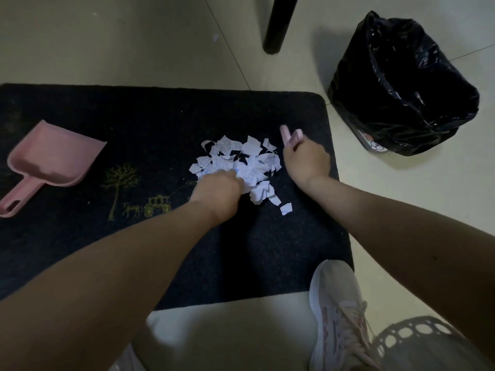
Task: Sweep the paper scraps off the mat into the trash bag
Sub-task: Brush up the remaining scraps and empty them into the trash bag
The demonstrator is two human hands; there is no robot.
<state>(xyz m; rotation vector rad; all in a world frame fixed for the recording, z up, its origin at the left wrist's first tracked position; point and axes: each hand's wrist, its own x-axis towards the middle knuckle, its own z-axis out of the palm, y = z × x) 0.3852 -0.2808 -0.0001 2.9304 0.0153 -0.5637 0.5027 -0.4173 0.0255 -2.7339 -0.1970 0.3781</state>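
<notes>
A heap of white squared paper scraps (241, 163) lies on the right half of a dark mat (150, 121). My left hand (218, 192) rests knuckles-up on the near left edge of the heap, fingers curled into the scraps. My right hand (306, 159) sits just right of the heap, closed around a pink brush (290, 135) whose end sticks up past the fingers. A pink dustpan (52, 162) lies on the mat far to the left, mouth facing right. A black trash bag (401, 87) stands open on the floor beyond the mat's right corner.
A black furniture leg (278, 25) stands on the pale tiled floor behind the mat. My white and pink shoe (337, 309) rests at the mat's near right corner. One loose scrap (286, 208) lies apart, near the heap's front.
</notes>
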